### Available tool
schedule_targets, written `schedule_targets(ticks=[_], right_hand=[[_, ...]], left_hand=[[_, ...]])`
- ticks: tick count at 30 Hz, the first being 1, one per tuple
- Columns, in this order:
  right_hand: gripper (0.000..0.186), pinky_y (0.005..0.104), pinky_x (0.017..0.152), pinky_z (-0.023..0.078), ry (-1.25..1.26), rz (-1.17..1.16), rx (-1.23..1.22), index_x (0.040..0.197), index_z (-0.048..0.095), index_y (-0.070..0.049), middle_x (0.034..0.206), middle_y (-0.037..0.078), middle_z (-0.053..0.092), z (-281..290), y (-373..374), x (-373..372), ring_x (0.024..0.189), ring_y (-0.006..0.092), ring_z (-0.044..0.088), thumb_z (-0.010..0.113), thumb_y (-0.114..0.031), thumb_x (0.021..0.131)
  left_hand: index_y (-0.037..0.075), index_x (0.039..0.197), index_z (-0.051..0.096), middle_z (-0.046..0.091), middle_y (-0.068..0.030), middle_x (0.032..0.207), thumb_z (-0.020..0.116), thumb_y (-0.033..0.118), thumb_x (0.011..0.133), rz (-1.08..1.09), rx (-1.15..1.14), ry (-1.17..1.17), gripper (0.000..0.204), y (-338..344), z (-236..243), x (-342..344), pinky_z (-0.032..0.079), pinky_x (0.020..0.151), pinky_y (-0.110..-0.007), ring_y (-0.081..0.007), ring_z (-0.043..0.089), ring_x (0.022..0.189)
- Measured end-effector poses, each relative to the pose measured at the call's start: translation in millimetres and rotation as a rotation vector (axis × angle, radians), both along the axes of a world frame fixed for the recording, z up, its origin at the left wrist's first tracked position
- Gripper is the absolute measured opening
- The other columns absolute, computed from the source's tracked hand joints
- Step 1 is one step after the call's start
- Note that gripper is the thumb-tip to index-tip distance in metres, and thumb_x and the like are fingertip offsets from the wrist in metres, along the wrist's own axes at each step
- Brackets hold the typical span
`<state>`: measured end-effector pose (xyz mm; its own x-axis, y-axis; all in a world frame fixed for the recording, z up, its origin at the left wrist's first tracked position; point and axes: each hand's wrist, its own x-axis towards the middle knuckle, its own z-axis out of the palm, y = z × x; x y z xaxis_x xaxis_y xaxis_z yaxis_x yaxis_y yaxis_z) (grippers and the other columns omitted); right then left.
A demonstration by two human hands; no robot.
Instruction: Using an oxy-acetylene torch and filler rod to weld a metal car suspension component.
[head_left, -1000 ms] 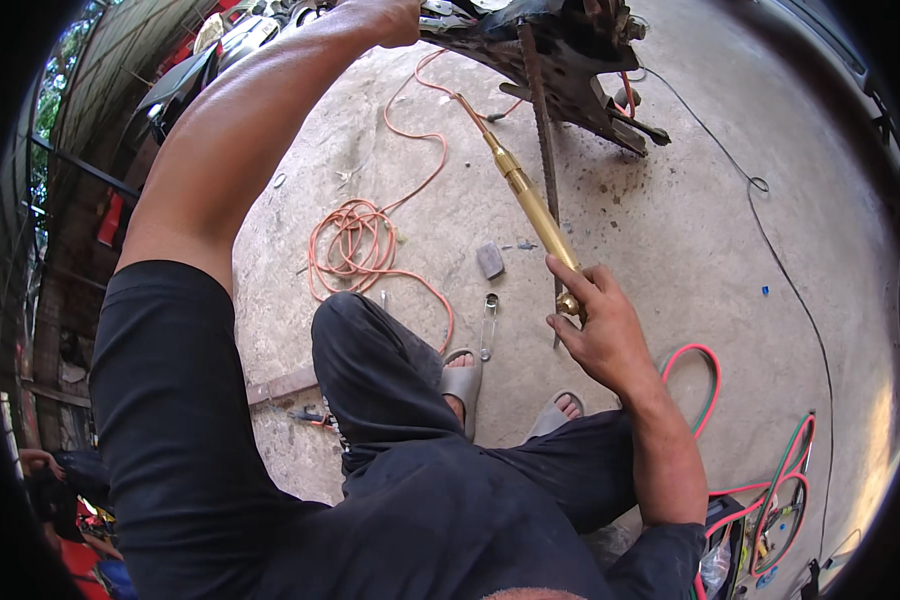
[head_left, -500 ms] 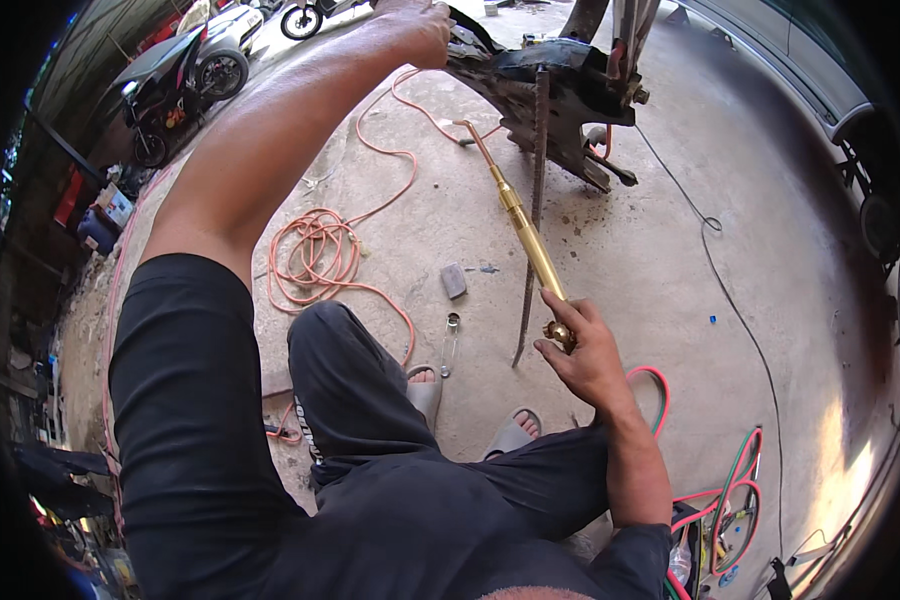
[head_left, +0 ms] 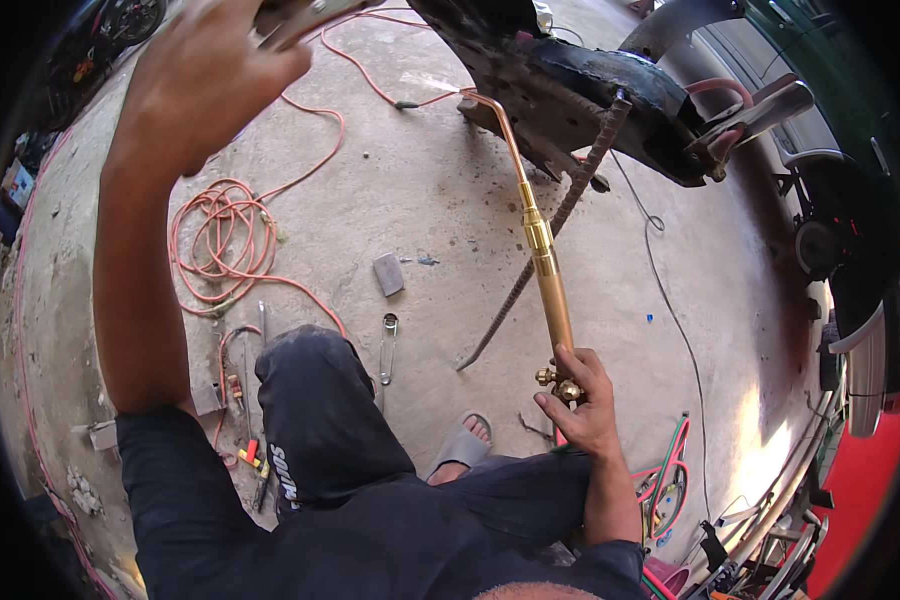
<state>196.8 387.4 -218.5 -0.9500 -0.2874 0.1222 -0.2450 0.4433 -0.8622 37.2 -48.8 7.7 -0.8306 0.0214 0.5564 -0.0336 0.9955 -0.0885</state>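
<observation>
My right hand (head_left: 587, 405) is wrapped round the lower end of a brass gas torch (head_left: 550, 290), beside its valve knobs. The torch points upward, and a pale flame (head_left: 432, 84) leaves its bent copper tip. Just right of the tip stands a dark, worn metal frame piece (head_left: 540, 100), cut off by the top edge. A ribbed steel rod (head_left: 570, 200) slants from it down to the floor, passing behind the torch. My left hand (head_left: 195, 85) is raised at the upper left, fingers curled on a metal part (head_left: 305, 18) mostly out of view.
An orange hose (head_left: 220, 240) lies coiled on the concrete floor. A grey block (head_left: 389, 274) and a large safety-pin-shaped metal piece (head_left: 388, 350) lie ahead of my knees. Red and green hoses (head_left: 660, 490) loop at right. A thin black cable (head_left: 670, 300) crosses the floor; vehicles stand at right.
The view has shifted, and the frame piece now appears larger and farther right. My left hand shows lower and farther left in the picture. The torch stands more upright, still in my right hand.
</observation>
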Motion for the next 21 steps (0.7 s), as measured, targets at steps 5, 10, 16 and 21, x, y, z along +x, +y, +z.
schedule_targets(ticks=[5, 10, 16, 21], right_hand=[[0.069, 0.0378, 0.085, 0.057, 0.026, -0.016, -0.100, 0.149, 0.061, -0.012, 0.119, 0.017, 0.063, -8, 2, 4, 0.101, 0.0261, 0.067, 0.084, -0.005, 0.084], [0.067, 0.0370, 0.083, 0.058, -0.017, -0.068, -0.031, 0.148, 0.062, -0.013, 0.117, 0.018, 0.067, -6, -3, 6, 0.098, 0.0264, 0.069, 0.085, -0.008, 0.085], [0.064, 0.0377, 0.083, 0.059, -0.069, -0.101, 0.021, 0.144, 0.064, -0.012, 0.118, 0.018, 0.068, -1, -17, 11, 0.099, 0.0277, 0.070, 0.084, -0.005, 0.083], [0.064, 0.0372, 0.083, 0.058, -0.049, -0.090, 0.108, 0.142, 0.066, -0.011, 0.116, 0.018, 0.067, 4, -23, 24, 0.098, 0.0274, 0.070, 0.086, -0.003, 0.082]], left_hand=[[0.001, 0.114, 0.068, 0.071, -0.0242, 0.089, 0.078, 0.027, 0.083, 0.056, 0.781, -0.561, 0.042, -82, -237, 27, 0.052, 0.077, -0.048, -0.0383, 0.071, 0.084], [-0.003, 0.118, 0.068, 0.074, -0.0267, 0.110, 0.085, 0.035, 0.072, 0.134, 0.947, -0.929, 0.062, -63, -466, 43, 0.055, 0.091, -0.049, -0.0419, 0.072, 0.102], [0.005, 0.144, 0.059, 0.067, -0.0240, 0.130, 0.087, 0.031, 0.075, 0.274, 0.876, -0.811, 0.079, -32, -568, -5, 0.051, 0.102, -0.050, -0.0413, 0.065, 0.118], [0.012, 0.147, 0.058, 0.058, -0.0167, 0.137, 0.083, 0.023, 0.083, 0.110, 0.571, -0.453, 0.070, -28, -566, 15, 0.043, 0.110, -0.051, -0.0383, 0.053, 0.131]])
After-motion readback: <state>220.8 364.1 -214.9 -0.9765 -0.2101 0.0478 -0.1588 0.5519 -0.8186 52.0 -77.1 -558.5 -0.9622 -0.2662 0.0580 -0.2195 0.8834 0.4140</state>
